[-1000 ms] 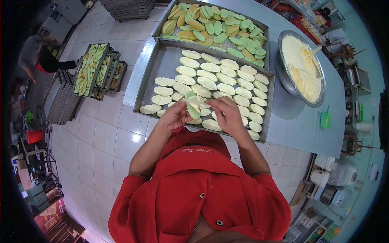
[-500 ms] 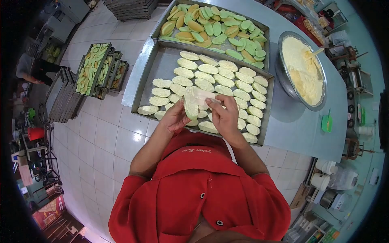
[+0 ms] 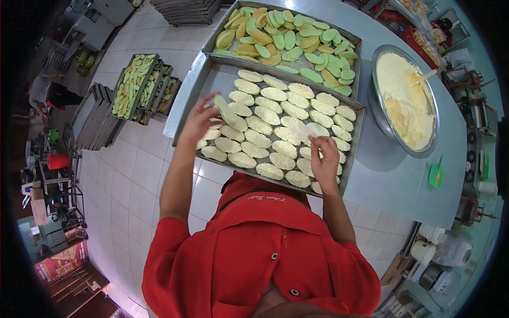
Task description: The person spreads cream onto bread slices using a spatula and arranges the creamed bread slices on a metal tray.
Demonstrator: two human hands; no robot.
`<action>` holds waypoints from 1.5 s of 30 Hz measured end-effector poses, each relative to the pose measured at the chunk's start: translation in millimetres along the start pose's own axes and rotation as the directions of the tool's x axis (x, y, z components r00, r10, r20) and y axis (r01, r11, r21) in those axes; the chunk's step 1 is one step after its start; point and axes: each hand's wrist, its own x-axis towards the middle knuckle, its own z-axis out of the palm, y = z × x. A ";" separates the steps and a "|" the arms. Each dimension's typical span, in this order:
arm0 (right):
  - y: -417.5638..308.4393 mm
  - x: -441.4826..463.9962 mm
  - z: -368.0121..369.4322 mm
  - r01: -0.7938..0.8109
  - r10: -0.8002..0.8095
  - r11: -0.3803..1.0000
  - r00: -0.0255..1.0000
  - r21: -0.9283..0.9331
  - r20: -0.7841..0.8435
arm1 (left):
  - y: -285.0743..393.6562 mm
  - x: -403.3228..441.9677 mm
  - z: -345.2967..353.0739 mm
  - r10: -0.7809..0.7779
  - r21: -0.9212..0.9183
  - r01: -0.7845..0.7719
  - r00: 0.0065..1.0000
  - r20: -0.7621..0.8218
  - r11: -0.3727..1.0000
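Observation:
My left hand (image 3: 201,119) is at the left side of the near metal tray (image 3: 207,82). Its fingers hold one end of a pale green oval bread slice (image 3: 231,116), tilted above the coated pieces. My right hand (image 3: 324,159) pinches a pale, flat scraper (image 3: 299,130) over the middle right of this tray. Beneath both hands lie rows of oval bread slices (image 3: 269,116) covered with a cream-coloured, grainy spread.
Behind stands a second tray (image 3: 358,58) of uncoated green and brown-edged slices. A steel bowl (image 3: 375,93) of creamy spread is on the right, with a green dish (image 3: 436,176) nearer. Stacked trays (image 3: 139,87) stand on the floor at left, near another person (image 3: 53,93).
My hands have moved apart. The left hand has carried its slice leftward over the tray, while the right has drawn the scraper away to the right.

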 end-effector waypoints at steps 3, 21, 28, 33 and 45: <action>10.5 -9.3 -10.7 -0.114 0.113 0.992 0.993 0.060 0.016 | 20.4 30.5 -27.0 0.063 0.244 -0.019 0.982 -0.176 0.970; 29.1 -4.0 -33.4 -0.182 0.184 0.981 0.982 0.064 -0.033 | 3.4 74.4 -67.5 0.183 0.986 0.145 0.970 -0.158 0.082; 43.1 -5.8 -65.4 -0.227 0.238 0.969 0.961 0.095 -0.138 | 49.5 104.3 33.8 0.420 1.000 -0.030 0.907 0.030 -0.005; 56.1 -16.1 -92.3 -0.261 0.282 0.957 0.940 0.128 -0.192 | 26.2 178.9 143.6 0.427 0.926 -0.328 0.876 0.225 0.186; 82.5 -95.1 -173.9 -0.408 0.398 0.912 0.860 0.040 -0.319 | -45.7 295.7 218.1 -0.144 0.888 -0.292 0.922 0.360 0.356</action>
